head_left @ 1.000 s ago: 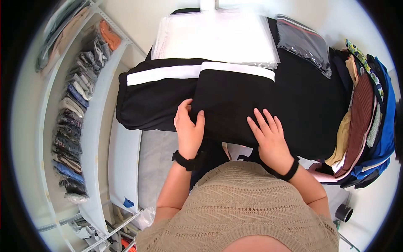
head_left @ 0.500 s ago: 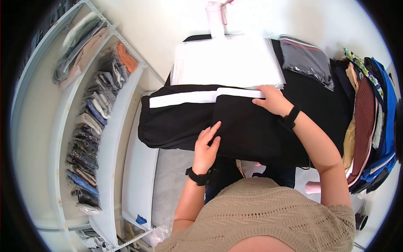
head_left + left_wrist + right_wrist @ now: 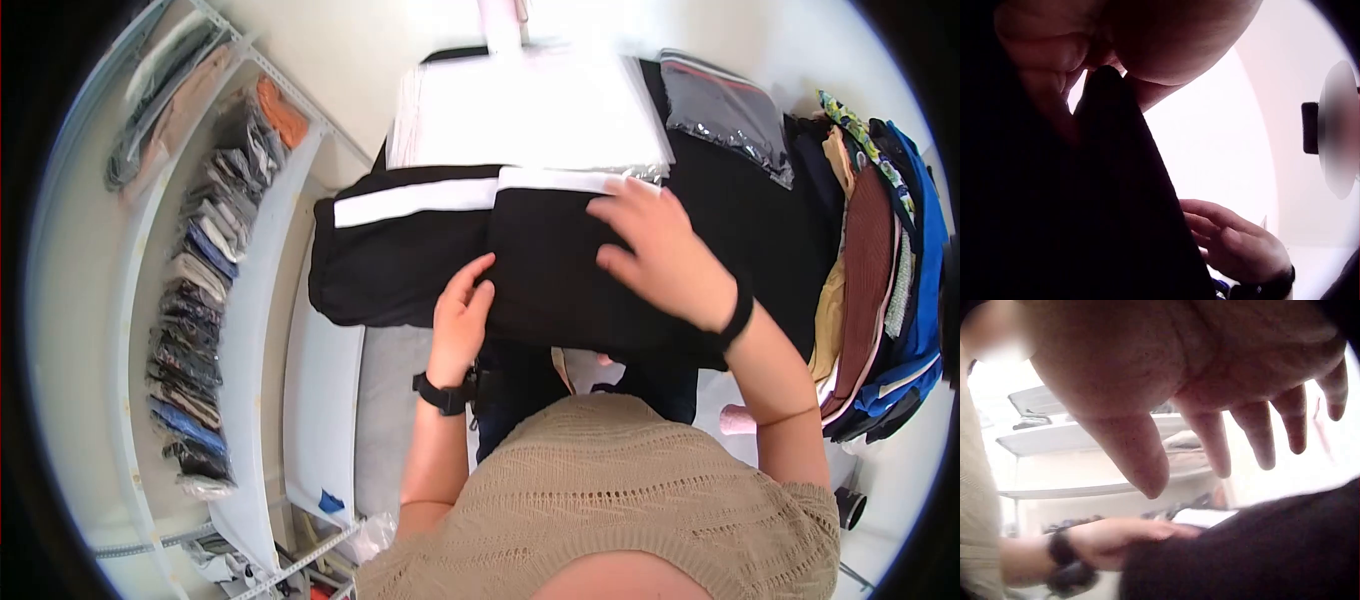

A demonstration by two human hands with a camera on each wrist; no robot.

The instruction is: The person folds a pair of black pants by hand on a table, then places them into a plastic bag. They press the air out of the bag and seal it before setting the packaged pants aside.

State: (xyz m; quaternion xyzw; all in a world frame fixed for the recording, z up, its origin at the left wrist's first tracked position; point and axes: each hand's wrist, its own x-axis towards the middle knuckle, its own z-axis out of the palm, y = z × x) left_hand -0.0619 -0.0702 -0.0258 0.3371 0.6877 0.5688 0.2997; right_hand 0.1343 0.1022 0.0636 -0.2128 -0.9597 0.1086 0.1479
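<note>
Black trousers with a white side stripe lie folded over on a black-covered surface, an elastic cuff at the left end. My left hand rests at the lower left edge of the folded-over part, index finger extended and thumb apart. In the left wrist view, dark cloth rises between that hand's thumb and fingers. My right hand hovers over the right part of the trousers, blurred by motion. Its fingers are spread in the right wrist view, with nothing in them.
A stack of clear plastic bags lies behind the trousers. To its right is a bagged grey garment. A pile of mixed clothes stands at the right end. Shelves with several bagged garments run along the left. A pink bottle stands at the back.
My right hand went from lying flat on the black cloth up to the white stripe, then lifted back off it. The left hand stayed near the folded-over edge. The head view shifted.
</note>
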